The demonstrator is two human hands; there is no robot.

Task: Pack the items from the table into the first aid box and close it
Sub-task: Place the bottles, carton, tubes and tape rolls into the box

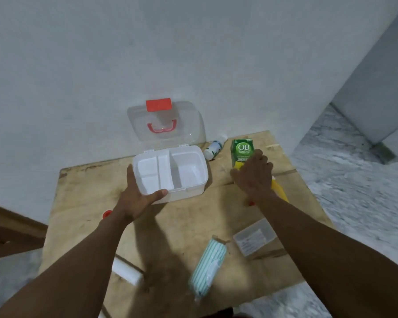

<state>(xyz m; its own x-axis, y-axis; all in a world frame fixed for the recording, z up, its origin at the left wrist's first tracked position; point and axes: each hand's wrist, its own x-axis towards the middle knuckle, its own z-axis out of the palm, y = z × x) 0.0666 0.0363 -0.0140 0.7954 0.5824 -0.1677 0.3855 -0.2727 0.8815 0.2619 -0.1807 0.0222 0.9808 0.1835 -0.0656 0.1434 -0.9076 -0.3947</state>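
Observation:
The white first aid box (189, 191) stands open at the back of the wooden table (83, 198), its clear lid (189, 125) with red latch and handle leaning against the wall. A white divided tray sits inside, with nothing in it. My left hand (136, 198) grips the box's front left corner. My right hand (253, 175) is laid over the lower part of the green OB herbal carton (242, 149), which stands upright to the right of the box. A yellow item (279, 190) shows under that wrist.
A white bottle (214, 148) lies behind the box by the wall. Nearer me lie a striped green-white tissue pack (207, 265), a clear small plastic case (254, 239), a white roll (126, 270) and a red cap (106, 214) at the table's left edge.

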